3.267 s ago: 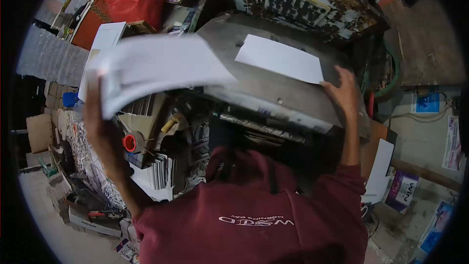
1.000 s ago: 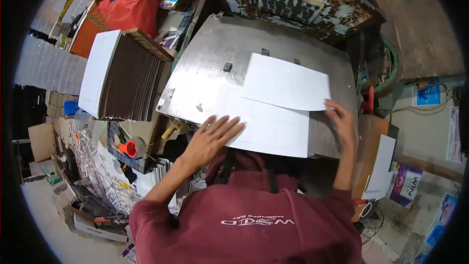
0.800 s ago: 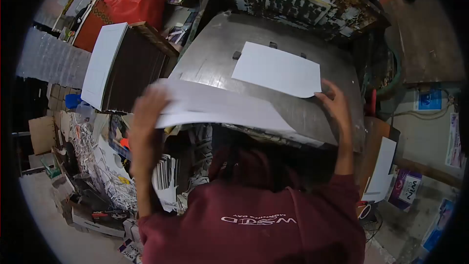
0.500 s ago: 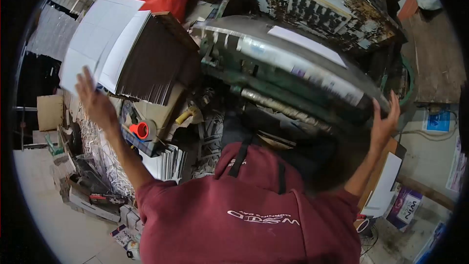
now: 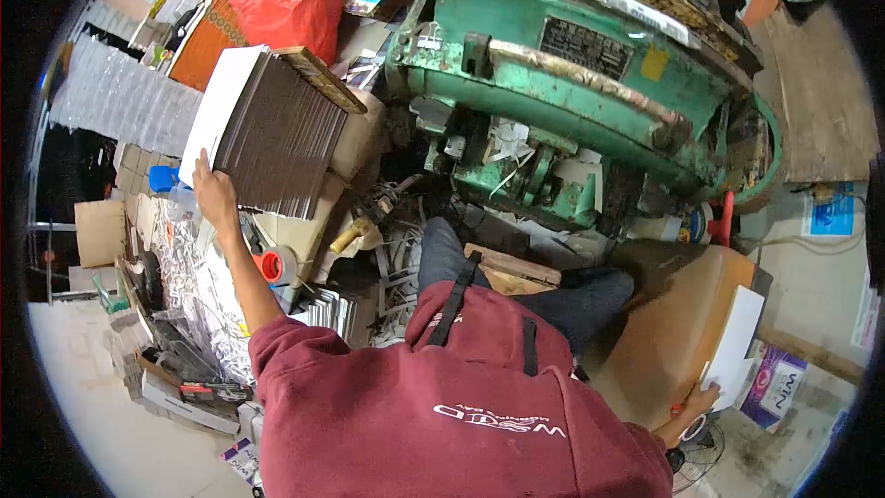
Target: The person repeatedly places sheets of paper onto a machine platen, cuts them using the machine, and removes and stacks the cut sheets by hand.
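Note:
My left hand [image 5: 216, 195] rests against the lower front corner of a thick stack of boards [image 5: 281, 134], its fingers stretched along the white front face. The stack stands on edge, with dark brown edges showing. Low on the right, my right hand [image 5: 693, 409] is closed at the lower end of some white sheets [image 5: 733, 346]. They lean along a brown board [image 5: 682, 314]. A small red thing [image 5: 679, 409] shows beside that hand; its kind is unclear. Ahead stands a worn green machine [image 5: 572, 65] with a metal plate and a horizontal bar.
A red plastic bag [image 5: 293, 5] lies behind the stack. An orange tape roll [image 5: 274, 266] and a yellow-handled tool [image 5: 350, 235] sit nearer me. Paper scraps [image 5: 184, 286] heap up at the left. A purple box [image 5: 772, 387] is on the floor at the right.
The machine's pale-edged upper part has swung up and away, exposing the green front. My right hand has dropped from it to the white sheets. My left hand has come onto the stack.

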A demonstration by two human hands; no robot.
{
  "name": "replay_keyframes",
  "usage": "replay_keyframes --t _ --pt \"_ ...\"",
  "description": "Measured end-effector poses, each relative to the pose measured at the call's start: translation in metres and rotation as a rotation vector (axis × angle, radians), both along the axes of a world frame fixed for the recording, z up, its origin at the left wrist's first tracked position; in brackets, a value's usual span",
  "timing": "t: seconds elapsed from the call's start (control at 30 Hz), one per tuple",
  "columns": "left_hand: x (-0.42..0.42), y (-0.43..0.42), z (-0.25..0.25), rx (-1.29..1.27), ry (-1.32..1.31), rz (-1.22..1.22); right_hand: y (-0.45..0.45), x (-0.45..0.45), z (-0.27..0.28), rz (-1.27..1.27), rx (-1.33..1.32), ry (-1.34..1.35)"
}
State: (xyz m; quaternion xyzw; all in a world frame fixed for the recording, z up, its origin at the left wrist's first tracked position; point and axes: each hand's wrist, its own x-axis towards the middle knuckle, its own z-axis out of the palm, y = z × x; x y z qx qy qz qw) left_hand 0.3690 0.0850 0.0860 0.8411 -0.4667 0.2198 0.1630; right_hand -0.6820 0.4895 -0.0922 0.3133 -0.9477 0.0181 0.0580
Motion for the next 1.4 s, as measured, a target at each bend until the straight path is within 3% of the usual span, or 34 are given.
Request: replay_keyframes --t 0.1,0.2,0.3,0.33,0.43,0.47,0.67,0.77,0.87,0.97,1.07,1.17,1.2,1.3,1.33,1.4 --pt "-0.01 -0.004 0.002 0.069 0.051 0.073 -0.005 0.017 0.013 -0.015 0.02 -0.005" --pt "-0.025 0.002 0.002 0.106 -0.032 0.138 0.008 -0.003 0.002 0.138 -0.052 0.056" --pt "-0.035 0.008 -0.006 0.007 -0.146 0.142 0.033 -0.061 0.009 -0.143 -0.277 -0.637" --pt "-0.038 0.01 -0.01 -0.041 -0.166 0.125 0.038 -0.063 0.012 -0.078 -0.41 -0.696" --pt "-0.062 0.004 -0.014 -0.108 -0.235 0.014 0.034 -0.06 0.022 -0.25 -0.5 -0.855" --pt "-0.075 0.0 -0.014 -0.106 -0.235 -0.044 0.029 -0.054 0.025 -0.282 -0.457 -0.759" --pt "-0.146 -0.029 -0.011 -0.039 -0.186 -0.305 0.034 -0.071 0.025 -0.27 -0.384 -0.819" --pt "-0.187 -0.044 -0.019 -0.021 -0.122 -0.502 0.044 -0.078 -0.001 0.236 -0.387 -0.455" --pt "-0.251 -0.05 -0.016 0.047 -0.018 -0.692 0.042 -0.08 -0.008 0.363 -0.226 -0.191" --pt "-0.3 -0.066 -0.005 0.048 0.05 -0.862 0.017 -0.04 0.041 -0.113 -0.257 -0.639" --pt "-0.343 -0.081 0.017 0.022 0.099 -1.011 0.023 -0.063 0.039 -0.185 -0.219 -0.738" --pt "-0.374 -0.097 0.028 -0.04 0.185 -1.175 0.035 -0.063 0.028 -0.245 -0.46 -0.814" --pt "-0.377 -0.106 0.021 0.048 0.221 -1.228 0.036 -0.056 0.026 -0.213 -0.425 -0.795" --pt "-0.382 -0.127 -0.027 0.434 0.273 -1.252 0.035 -0.04 0.022 -0.01 -0.68 -0.387" --pt "-0.381 -0.131 -0.051 0.561 0.233 -1.229 0.023 -0.036 0.031 0.171 -0.727 0.009" --pt "-0.383 -0.117 -0.082 0.771 0.126 -1.185 -0.023 0.011 0.108 0.122 -0.649 0.139"
